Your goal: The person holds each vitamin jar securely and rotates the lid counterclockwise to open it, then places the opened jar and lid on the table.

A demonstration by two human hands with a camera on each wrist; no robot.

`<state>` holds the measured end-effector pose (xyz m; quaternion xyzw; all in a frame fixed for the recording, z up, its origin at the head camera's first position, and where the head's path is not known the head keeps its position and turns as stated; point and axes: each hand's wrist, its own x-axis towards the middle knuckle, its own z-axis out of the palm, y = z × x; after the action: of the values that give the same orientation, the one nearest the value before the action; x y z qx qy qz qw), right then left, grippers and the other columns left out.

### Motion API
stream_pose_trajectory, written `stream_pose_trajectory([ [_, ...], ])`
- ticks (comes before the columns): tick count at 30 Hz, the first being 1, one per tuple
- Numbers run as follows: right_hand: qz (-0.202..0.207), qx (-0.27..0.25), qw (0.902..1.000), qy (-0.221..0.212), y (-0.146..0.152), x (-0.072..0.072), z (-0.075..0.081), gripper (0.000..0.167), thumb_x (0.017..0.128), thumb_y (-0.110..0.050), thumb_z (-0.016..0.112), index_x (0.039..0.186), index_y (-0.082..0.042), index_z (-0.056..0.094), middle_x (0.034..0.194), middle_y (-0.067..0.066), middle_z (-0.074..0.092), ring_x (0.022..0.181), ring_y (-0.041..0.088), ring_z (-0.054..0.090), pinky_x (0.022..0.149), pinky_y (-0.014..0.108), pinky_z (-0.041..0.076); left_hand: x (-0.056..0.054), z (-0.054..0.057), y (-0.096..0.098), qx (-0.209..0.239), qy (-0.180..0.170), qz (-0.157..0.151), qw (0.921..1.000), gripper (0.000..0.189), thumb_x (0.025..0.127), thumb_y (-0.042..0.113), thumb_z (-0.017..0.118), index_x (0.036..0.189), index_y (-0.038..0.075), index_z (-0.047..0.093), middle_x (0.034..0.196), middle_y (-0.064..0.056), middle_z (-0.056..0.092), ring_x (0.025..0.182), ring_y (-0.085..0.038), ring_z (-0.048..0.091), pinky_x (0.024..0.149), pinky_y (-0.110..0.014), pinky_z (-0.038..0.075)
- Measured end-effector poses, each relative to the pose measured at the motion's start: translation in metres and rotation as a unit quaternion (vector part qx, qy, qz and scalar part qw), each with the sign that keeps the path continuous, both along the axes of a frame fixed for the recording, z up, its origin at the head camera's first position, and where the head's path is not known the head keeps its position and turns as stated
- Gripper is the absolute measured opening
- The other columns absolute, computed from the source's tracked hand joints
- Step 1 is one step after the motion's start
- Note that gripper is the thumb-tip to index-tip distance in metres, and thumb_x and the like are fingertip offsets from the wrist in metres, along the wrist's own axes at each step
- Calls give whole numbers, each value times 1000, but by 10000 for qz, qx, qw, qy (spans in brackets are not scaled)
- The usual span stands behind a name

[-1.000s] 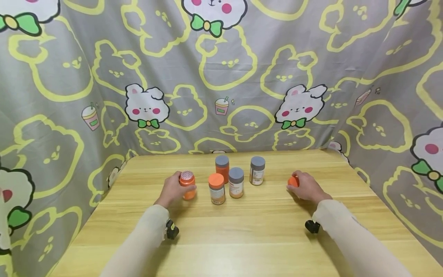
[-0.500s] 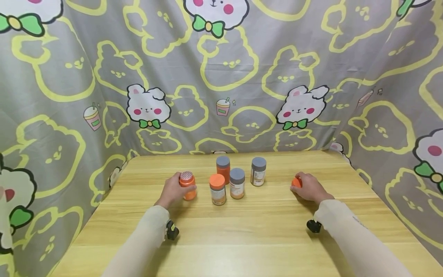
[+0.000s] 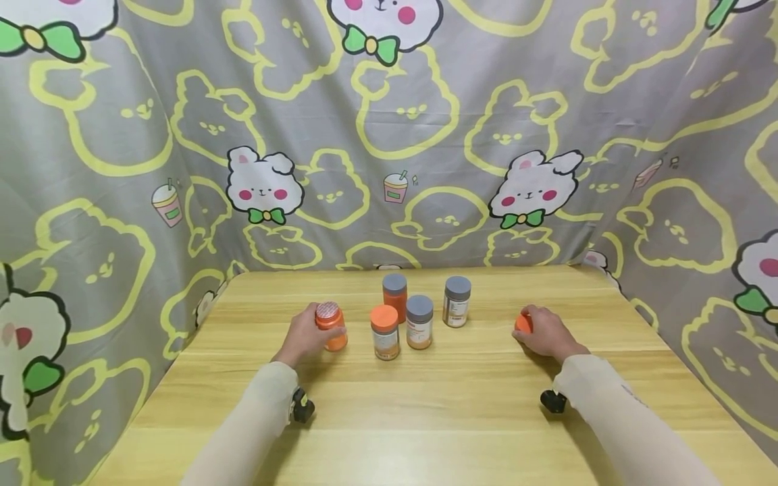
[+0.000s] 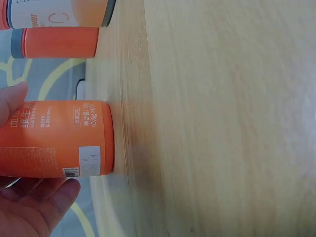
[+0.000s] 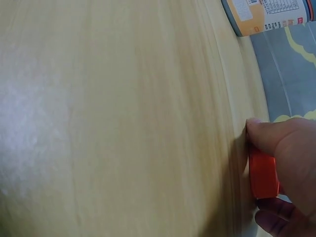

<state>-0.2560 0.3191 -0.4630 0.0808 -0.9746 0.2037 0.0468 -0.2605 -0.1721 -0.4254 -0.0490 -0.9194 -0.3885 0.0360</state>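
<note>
My left hand holds an orange bottle upright on the table, thumb on one side and fingers on the other. The bottle has no cap, and a printed seal covers its mouth. Its label and barcode face the left wrist camera. Over to the right, my right hand pinches an orange cap between thumb and fingers. In the right wrist view this cap lies at the table surface, on its flat side.
Between the hands stand an orange-capped bottle, a grey-capped white-label bottle, a grey-capped orange bottle and another grey-capped bottle. A patterned curtain hangs behind the wooden table.
The right hand with the cap has shifted slightly to the right. The whole head view has drifted a little. The left hand keeps its hold on the orange bottle.
</note>
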Motion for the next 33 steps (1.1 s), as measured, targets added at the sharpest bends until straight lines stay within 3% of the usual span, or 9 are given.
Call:
stream_pose_trajectory([
  [8, -63, 37, 10000, 37, -1, 2, 4, 56, 86, -29, 70, 124, 6, 49, 110, 31, 52, 96, 47, 50, 78, 55, 44, -1, 5, 0, 113, 75, 1, 9999, 80, 79, 30, 81, 138, -3, 38, 128, -23, 53, 114, -36, 54, 95, -50, 43],
  [11, -77, -40, 9997, 229, -2, 4, 7, 56, 87, -29, 69, 125, 6, 49, 115, 34, 49, 103, 53, 46, 82, 58, 41, 3, 9, 2, 202, 443, 85, 9988, 88, 78, 34, 82, 142, -2, 34, 138, -24, 45, 124, -39, 45, 100, -54, 38],
  [13, -25, -143, 9992, 382, -6, 7, 12, 55, 89, -28, 68, 126, 7, 48, 118, 35, 48, 107, 55, 43, 86, 61, 37, 6, 12, 4, 336, 1013, 181, 9941, 85, 77, 33, 83, 141, -2, 38, 137, -23, 45, 124, -40, 44, 100, -55, 37],
  [15, 58, -271, 9983, 517, -11, 9, 18, 53, 91, -26, 65, 127, 8, 47, 121, 35, 47, 112, 55, 40, 92, 63, 33, 10, 15, 10, 480, 1838, 241, 9815, 77, 76, 29, 84, 135, -3, 45, 131, -23, 51, 120, -40, 47, 98, -55, 39],
  [18, 172, -557, 9961, 662, -26, 12, 27, 52, 93, -25, 63, 129, 9, 45, 125, 35, 45, 115, 53, 39, 94, 63, 32, 15, 18, 22, 756, 3046, 154, 9494, 62, 75, 21, 85, 123, -4, 54, 118, -23, 58, 108, -40, 55, 92, -52, 44],
  [21, 274, -801, 9930, 827, -44, 16, 34, 54, 94, -25, 62, 132, 8, 42, 127, 33, 46, 116, 49, 42, 93, 61, 35, 21, 19, 38, 913, 3550, -174, 9302, 58, 74, 17, 85, 119, -6, 55, 113, -23, 60, 103, -41, 59, 89, -49, 48],
  [23, 373, -909, 9909, 924, -58, 19, 38, 55, 95, -26, 62, 133, 7, 41, 126, 30, 48, 113, 46, 46, 91, 59, 39, 25, 20, 49, 971, 3462, -428, 9321, 62, 74, 18, 85, 122, -7, 53, 117, -24, 60, 105, -41, 59, 90, -47, 48],
  [27, 684, -1075, 9857, 1104, -88, 28, 43, 53, 93, -26, 65, 131, 4, 45, 122, 26, 53, 106, 42, 53, 86, 55, 45, 34, 17, 69, 1092, 2587, -692, 9573, 78, 75, 24, 85, 133, -7, 44, 129, -25, 53, 118, -40, 53, 97, -46, 44],
  [33, 1132, -1375, 9759, 1259, -126, 41, 44, 47, 89, -25, 69, 125, -1, 52, 116, 18, 58, 99, 36, 58, 82, 48, 48, 38, 5, 88, 1033, 983, -469, 9887, 98, 74, 32, 85, 147, -1, 29, 146, -21, 40, 132, -36, 41, 104, -47, 36],
])
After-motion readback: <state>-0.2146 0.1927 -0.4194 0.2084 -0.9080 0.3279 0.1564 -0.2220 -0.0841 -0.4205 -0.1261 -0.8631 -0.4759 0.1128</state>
